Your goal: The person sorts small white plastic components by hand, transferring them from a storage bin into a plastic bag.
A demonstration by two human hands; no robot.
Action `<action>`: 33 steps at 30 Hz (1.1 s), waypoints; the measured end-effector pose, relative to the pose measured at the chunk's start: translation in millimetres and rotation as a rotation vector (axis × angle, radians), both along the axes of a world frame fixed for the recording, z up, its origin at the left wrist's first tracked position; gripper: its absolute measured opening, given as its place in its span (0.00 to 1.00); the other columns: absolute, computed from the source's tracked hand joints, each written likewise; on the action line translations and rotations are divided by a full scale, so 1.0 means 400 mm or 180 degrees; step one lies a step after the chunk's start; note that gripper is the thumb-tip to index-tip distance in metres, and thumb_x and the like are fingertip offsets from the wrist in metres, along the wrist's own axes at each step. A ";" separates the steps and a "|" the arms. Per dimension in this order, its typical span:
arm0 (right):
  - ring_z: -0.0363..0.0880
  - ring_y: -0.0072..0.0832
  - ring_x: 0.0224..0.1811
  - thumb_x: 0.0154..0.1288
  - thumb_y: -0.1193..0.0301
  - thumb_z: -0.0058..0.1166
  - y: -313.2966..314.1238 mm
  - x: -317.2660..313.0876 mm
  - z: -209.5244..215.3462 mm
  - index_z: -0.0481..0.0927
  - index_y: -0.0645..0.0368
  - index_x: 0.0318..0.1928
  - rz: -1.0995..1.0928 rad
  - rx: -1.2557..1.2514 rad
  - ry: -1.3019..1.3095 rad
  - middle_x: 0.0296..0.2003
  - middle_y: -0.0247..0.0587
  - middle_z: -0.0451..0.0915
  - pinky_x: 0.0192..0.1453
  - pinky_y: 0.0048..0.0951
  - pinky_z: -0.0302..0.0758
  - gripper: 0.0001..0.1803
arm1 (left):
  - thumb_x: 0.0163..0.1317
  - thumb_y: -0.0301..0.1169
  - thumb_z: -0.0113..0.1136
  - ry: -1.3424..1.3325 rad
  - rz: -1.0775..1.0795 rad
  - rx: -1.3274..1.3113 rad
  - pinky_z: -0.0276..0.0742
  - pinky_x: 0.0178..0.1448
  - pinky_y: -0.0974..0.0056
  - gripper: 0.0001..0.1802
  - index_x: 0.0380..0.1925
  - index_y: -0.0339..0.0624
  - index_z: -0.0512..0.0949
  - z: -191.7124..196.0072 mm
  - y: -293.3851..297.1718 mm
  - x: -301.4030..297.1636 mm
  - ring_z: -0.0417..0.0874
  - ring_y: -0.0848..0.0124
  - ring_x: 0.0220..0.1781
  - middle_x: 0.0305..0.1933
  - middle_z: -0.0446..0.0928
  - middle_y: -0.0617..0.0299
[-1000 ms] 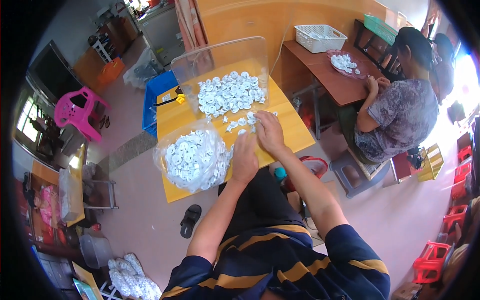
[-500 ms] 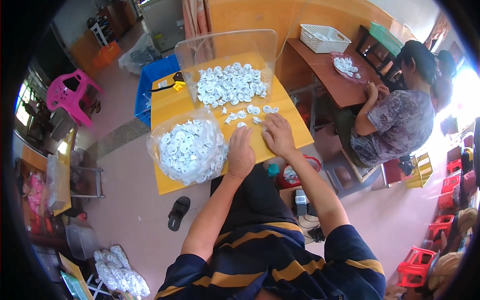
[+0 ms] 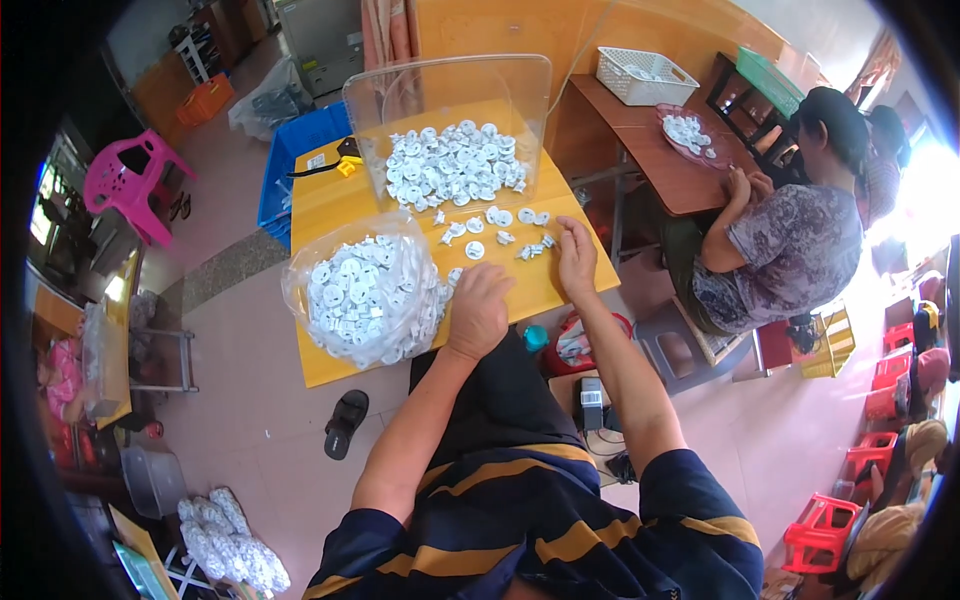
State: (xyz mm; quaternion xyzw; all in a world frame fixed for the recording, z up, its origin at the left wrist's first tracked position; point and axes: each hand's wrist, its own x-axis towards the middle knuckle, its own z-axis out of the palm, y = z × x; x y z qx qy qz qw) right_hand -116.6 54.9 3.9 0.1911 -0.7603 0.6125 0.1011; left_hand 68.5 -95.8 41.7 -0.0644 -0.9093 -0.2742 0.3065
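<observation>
My left hand point(image 3: 480, 308) rests at the near edge of the yellow table point(image 3: 460, 345), fingers bent and slightly apart, beside a clear plastic bag point(image 3: 405, 225) full of small white round plastic parts point(image 3: 355, 285). Nothing shows in it, though its palm is hidden. Farther right, my right hand point(image 3: 577, 262) stands on its side with the fingers stretched, just right of a small cluster of white parts point(image 3: 535, 248). Several loose white parts point(image 3: 475, 250) lie between the bag and that hand. Behind them, a clear plastic bin point(image 3: 450, 80) lies tipped with its opening toward me, holding a heap of the same parts.
A yellow-and-black tool point(image 3: 347, 160) lies at the table's far left corner, beside a blue crate point(image 3: 290, 150). To the right, a person point(image 3: 790, 220) sits at a brown table point(image 3: 630, 135) with a plate of white parts point(image 3: 685, 135). A black slipper point(image 3: 346, 425) lies on the floor.
My right hand has shifted right and turned on its side, uncovering a cluster of white parts. My left hand has drawn back slightly toward me. The view has shifted a little.
</observation>
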 end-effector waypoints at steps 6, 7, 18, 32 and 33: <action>0.82 0.38 0.58 0.77 0.71 0.47 -0.005 0.014 0.007 0.82 0.63 0.55 -0.0144 -0.0294 -0.0144 0.53 0.47 0.84 0.66 0.33 0.74 0.15 | 0.61 0.24 0.56 -0.0096 0.0754 -0.0340 0.58 0.78 0.36 0.27 0.63 0.37 0.75 0.014 0.024 -0.043 0.69 0.41 0.73 0.65 0.74 0.44; 0.82 0.37 0.58 0.77 0.72 0.47 -0.007 0.016 0.011 0.82 0.63 0.55 -0.0133 -0.0266 -0.0181 0.52 0.47 0.85 0.66 0.33 0.74 0.15 | 0.61 0.24 0.56 -0.0092 0.0753 -0.0339 0.58 0.78 0.36 0.27 0.63 0.37 0.75 0.020 0.021 -0.060 0.69 0.41 0.73 0.65 0.74 0.44; 0.80 0.28 0.60 0.79 0.73 0.45 -0.002 0.013 0.013 0.80 0.65 0.58 -0.0050 -0.0389 -0.0318 0.53 0.41 0.84 0.68 0.28 0.72 0.16 | 0.64 0.23 0.55 -0.1065 0.0298 -0.0399 0.56 0.80 0.40 0.30 0.69 0.37 0.71 0.045 0.038 -0.191 0.69 0.44 0.75 0.65 0.79 0.48; 0.84 0.37 0.59 0.79 0.74 0.41 -0.014 0.017 0.010 0.78 0.66 0.60 -0.0101 -0.0356 -0.0188 0.54 0.50 0.85 0.66 0.34 0.76 0.17 | 0.64 0.26 0.57 -0.1454 0.0096 -0.1114 0.56 0.79 0.35 0.35 0.74 0.44 0.68 0.083 0.040 -0.337 0.65 0.41 0.79 0.71 0.75 0.50; 0.83 0.36 0.59 0.79 0.75 0.41 -0.008 0.017 0.008 0.78 0.67 0.60 -0.0146 -0.0408 -0.0215 0.54 0.50 0.85 0.66 0.34 0.76 0.17 | 0.64 0.25 0.57 -0.1416 0.0013 -0.1025 0.56 0.78 0.35 0.34 0.73 0.44 0.69 0.081 0.053 -0.327 0.66 0.41 0.78 0.70 0.76 0.50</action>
